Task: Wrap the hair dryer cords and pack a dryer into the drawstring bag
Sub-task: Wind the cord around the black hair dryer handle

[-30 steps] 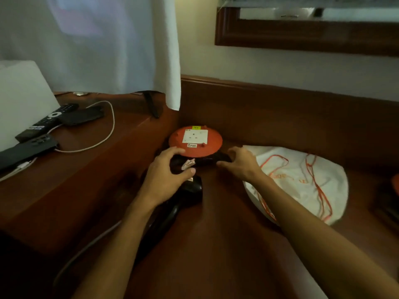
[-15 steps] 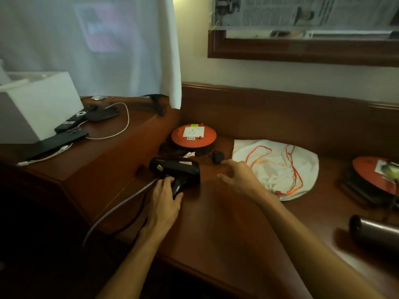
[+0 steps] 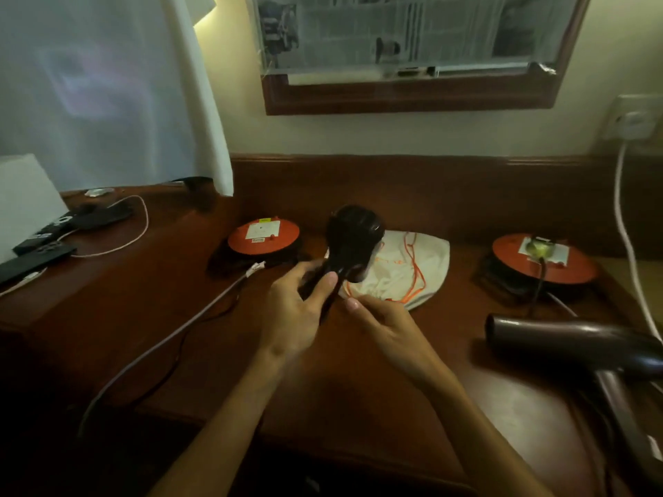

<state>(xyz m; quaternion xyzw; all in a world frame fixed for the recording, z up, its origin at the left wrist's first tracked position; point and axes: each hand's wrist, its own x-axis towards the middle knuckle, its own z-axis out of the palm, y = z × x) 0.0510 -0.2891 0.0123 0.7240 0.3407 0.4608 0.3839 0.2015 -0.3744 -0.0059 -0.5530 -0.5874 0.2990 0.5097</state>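
Dark wooden desk (image 3: 358, 371) fills the low part of the view, with a wooden back panel along the far side and a framed mirror (image 3: 412, 91) on the wall above it. On the far left, a white curtain (image 3: 107, 84) hangs down to a higher shelf, where a remote control (image 3: 36, 258), a dark phone-like thing and a thin white cable (image 3: 140, 224) lie. Two orange cable reels stand on the desk: one at the far left of centre (image 3: 263, 235), one at the far right (image 3: 543, 258). Between them lies the white drawstring bag (image 3: 427, 260), flat, with orange cords over it.

A black hair dryer (image 3: 353, 242) is held up in the air, in front of the bag, and it hides a part of the bag's left side. Its long axis goes from the near left up to the far right; the round body is at the far, upper end and the handle points down and near. The left hand (image 3: 299, 310) is wrapped around the handle, thumb on top. The right hand (image 3: 385, 328) is just beside it, fingers loosely curled, the fingertips near the handle's low end; I cannot tell if they touch it. A grey cord (image 3: 168, 338) runs along the desk to the near left edge.

A second, brownish hair dryer (image 3: 574, 344) lies on the desk at the near right, its barrel pointing left.
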